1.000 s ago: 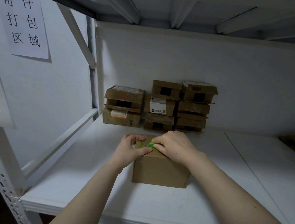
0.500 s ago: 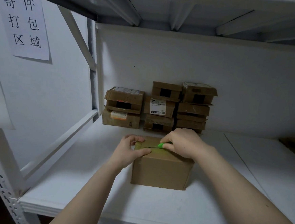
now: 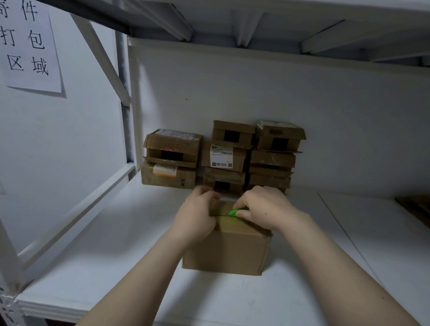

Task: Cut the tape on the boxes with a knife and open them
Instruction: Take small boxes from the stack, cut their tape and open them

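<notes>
A brown cardboard box (image 3: 227,251) stands on the white shelf (image 3: 148,273) in front of me. My left hand (image 3: 196,216) grips the box's top left edge, fingers curled over the far side. My right hand (image 3: 265,209) rests on the box top and holds a small green knife (image 3: 236,212), whose tip lies on the taped seam. The blade itself is hidden under my fingers. Most of the box top is covered by both hands.
Several small taped cardboard boxes (image 3: 224,156) are stacked against the back wall. A paper sign (image 3: 25,40) hangs on the left wall. Shelf uprights and a diagonal brace (image 3: 99,56) stand at the left. Flat brown cardboard (image 3: 426,213) lies at the far right.
My right hand slid the green knife right along the seam, then back toward the left. My left hand shifted further onto the box's top left edge.
</notes>
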